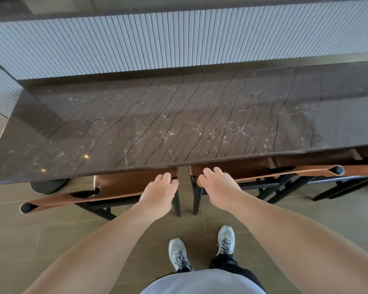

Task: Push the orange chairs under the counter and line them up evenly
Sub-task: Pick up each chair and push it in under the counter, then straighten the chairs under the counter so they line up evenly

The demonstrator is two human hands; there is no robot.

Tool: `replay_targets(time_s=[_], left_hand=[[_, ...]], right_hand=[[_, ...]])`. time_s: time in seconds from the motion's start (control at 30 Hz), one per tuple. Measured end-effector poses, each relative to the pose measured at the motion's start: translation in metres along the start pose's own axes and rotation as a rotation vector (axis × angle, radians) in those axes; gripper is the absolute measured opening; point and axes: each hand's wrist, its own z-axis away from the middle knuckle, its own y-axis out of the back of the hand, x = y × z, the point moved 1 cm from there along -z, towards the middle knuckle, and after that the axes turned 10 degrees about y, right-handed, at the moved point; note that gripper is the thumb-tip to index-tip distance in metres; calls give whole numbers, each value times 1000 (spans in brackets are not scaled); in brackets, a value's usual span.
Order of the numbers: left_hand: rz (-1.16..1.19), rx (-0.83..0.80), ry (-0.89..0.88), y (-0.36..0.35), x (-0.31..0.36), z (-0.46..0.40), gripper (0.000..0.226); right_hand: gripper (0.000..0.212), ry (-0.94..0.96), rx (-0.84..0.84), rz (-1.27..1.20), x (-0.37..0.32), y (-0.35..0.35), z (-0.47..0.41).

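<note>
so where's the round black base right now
In the head view, far left, the round black base sits on the tiled floor under the dark marble counter edge, beside the leftmost orange leather chair.

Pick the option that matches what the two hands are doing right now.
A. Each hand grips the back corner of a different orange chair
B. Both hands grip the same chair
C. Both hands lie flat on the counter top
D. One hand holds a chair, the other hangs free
A: the left hand curls over the corner of the left chair, and the right hand grips the neighbouring middle chair, a gap between the two.
</note>
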Motion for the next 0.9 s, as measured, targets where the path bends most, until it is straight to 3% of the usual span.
replay_targets(time_s=[0.67,0.9], left_hand=[[52,32,16,-3,13,-7,12],[-18,67,-6,-2,13,-7,14]], right_hand=[[27,97,-21,-81,10,1,-7],[35,110,-17,-39,7,4,-4]])
